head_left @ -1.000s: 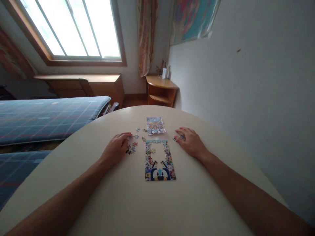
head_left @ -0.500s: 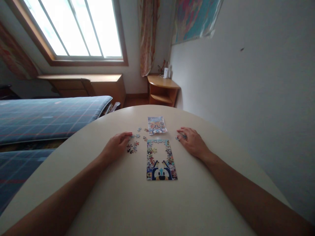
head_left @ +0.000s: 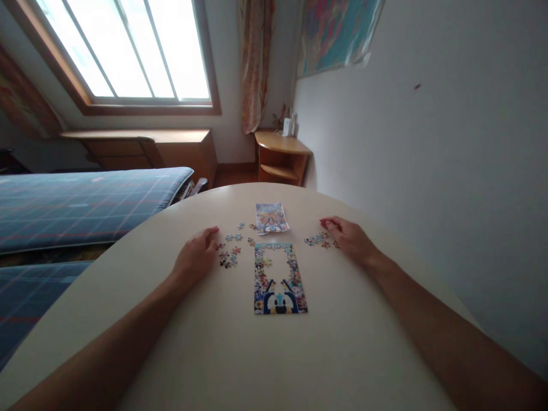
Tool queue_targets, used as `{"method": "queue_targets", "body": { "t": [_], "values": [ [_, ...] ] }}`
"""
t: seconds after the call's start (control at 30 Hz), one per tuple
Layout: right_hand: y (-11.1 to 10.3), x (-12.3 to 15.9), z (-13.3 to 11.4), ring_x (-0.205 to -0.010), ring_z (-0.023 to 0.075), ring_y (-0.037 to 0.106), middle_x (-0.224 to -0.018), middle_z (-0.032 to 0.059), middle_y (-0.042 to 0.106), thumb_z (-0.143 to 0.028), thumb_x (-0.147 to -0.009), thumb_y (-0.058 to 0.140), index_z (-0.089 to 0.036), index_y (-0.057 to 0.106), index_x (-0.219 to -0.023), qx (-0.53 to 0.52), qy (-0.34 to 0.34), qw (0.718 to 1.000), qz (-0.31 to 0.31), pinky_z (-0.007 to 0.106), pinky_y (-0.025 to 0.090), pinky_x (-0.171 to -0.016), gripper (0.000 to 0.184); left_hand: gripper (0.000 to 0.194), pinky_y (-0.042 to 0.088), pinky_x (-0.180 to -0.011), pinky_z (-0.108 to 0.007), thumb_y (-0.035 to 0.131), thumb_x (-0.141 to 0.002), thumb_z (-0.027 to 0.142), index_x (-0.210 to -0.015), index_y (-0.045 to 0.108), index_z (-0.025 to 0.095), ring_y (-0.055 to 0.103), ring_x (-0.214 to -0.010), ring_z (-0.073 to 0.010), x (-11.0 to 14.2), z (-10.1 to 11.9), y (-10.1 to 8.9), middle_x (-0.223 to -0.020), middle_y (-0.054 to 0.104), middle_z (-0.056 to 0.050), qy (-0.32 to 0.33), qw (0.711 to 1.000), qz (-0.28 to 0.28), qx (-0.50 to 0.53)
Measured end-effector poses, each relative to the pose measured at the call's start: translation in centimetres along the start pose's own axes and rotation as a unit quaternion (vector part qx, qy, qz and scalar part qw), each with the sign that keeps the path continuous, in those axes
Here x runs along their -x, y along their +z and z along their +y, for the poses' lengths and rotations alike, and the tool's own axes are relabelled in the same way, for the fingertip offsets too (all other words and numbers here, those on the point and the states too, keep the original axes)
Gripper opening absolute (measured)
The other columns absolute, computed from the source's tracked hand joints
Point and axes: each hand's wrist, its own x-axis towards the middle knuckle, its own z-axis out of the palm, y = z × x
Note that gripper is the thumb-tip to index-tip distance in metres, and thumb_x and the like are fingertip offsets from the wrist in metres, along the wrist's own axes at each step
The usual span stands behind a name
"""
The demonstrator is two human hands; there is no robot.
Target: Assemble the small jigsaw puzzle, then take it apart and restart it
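A partly built jigsaw puzzle (head_left: 279, 278) lies in the middle of a round cream table (head_left: 265, 354), its centre still a bare gap. Above it lies a small colourful picture card (head_left: 271, 217). My left hand (head_left: 196, 257) rests flat on the table, fingers loosely stretched, just left of a scatter of loose pieces (head_left: 229, 256). My right hand (head_left: 351, 237) lies flat on the right, fingers extended, touching the edge of a second cluster of loose pieces (head_left: 319, 240). Neither hand holds anything that I can see.
A white wall runs close along the table's right side. A bed with a blue plaid cover (head_left: 81, 205) stands at the left. Beyond the table are a wooden corner shelf (head_left: 280, 157) and a low wooden cabinet (head_left: 145, 145) under the window.
Both hands have slid outward, away from the puzzle. My right hand moved right and uncovered the pieces that lay under it. My left hand drew back left off its pieces.
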Motion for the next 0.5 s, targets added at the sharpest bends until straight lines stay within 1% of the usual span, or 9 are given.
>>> {"method": "queue_targets", "body": {
  "t": [0.07, 0.13, 0.2, 0.23, 0.33, 0.5],
  "values": [
    [-0.4, -0.4, 1.6, -0.106, 0.0231, 0.067, -0.113, 0.0091, 0.073, -0.028, -0.094, 0.045, -0.019, 0.07, -0.112, 0.044, 0.023, 0.996, 0.067, 0.039, 0.049, -0.099, 0.032, 0.034, 0.043, -0.108, -0.04, 0.043, -0.089, 0.029, -0.112, 0.068, 0.022, 0.062, -0.118, -0.0254, 0.0, -0.4, -0.2, -0.128, 0.067, -0.006, 0.029, 0.999, -0.015, -0.025],
    [-0.4, -0.6, 2.9, -0.112, 0.0245, 0.063, -0.117, 0.012, 0.07, -0.019, -0.09, 0.044, -0.016, 0.07, -0.111, 0.089, 0.024, 0.991, 0.095, 0.041, 0.047, -0.103, 0.034, 0.035, 0.039, -0.111, -0.04, 0.043, -0.089, 0.029, -0.111, 0.069, 0.023, 0.059, -0.122, -0.0254, -0.1, -1.0, -0.5, -0.133, 0.064, -0.005, 0.047, 0.997, -0.018, -0.05],
    [-0.2, -0.7, 3.7, -0.117, 0.0252, 0.061, -0.12, 0.0132, 0.068, -0.016, -0.087, 0.045, -0.015, 0.07, -0.111, 0.105, 0.02, 0.99, 0.096, 0.042, 0.044, -0.107, 0.035, 0.038, 0.035, -0.113, -0.048, 0.042, -0.089, 0.03, -0.115, 0.067, 0.02, 0.055, -0.127, -0.0303, -0.2, -1.6, -0.5, -0.136, 0.061, -0.009, 0.04, 0.996, -0.002, -0.077],
    [-0.1, -0.7, 3.9, -0.118, 0.025, 0.06, -0.12, 0.0131, 0.068, -0.015, -0.087, 0.045, -0.015, 0.07, -0.111, 0.109, 0.017, 0.99, 0.093, 0.042, 0.043, -0.108, 0.035, 0.04, 0.034, -0.114, -0.05, 0.041, -0.088, 0.03, -0.117, 0.067, 0.019, 0.053, -0.128, -0.0317, -0.2, -1.8, -0.5, -0.137, 0.06, -0.011, 0.037, 0.996, 0.005, -0.087],
    [0.0, -0.6, 3.9, -0.118, 0.0239, 0.06, -0.122, 0.012, 0.068, -0.016, -0.088, 0.044, -0.015, 0.069, -0.112, 0.115, 0.012, 0.99, 0.086, 0.04, 0.043, -0.108, 0.035, 0.042, 0.034, -0.114, -0.049, 0.04, -0.089, 0.03, -0.119, 0.066, 0.018, 0.052, -0.13, -0.0316, -0.3, -2.3, -0.2, -0.137, 0.059, -0.013, 0.042, 0.994, 0.009, -0.099],
    [0.0, -0.4, 3.5, -0.117, 0.0234, 0.061, -0.121, 0.01, 0.069, -0.015, -0.087, 0.045, -0.016, 0.07, -0.111, 0.122, 0.012, 0.989, 0.084, 0.04, 0.044, -0.107, 0.034, 0.042, 0.038, -0.111, -0.049, 0.037, -0.091, 0.03, -0.119, 0.065, 0.017, 0.055, -0.126, -0.0323, -0.3, -2.3, 0.0, -0.137, 0.059, -0.014, 0.059, 0.991, 0.008, -0.124]
  ]
}}
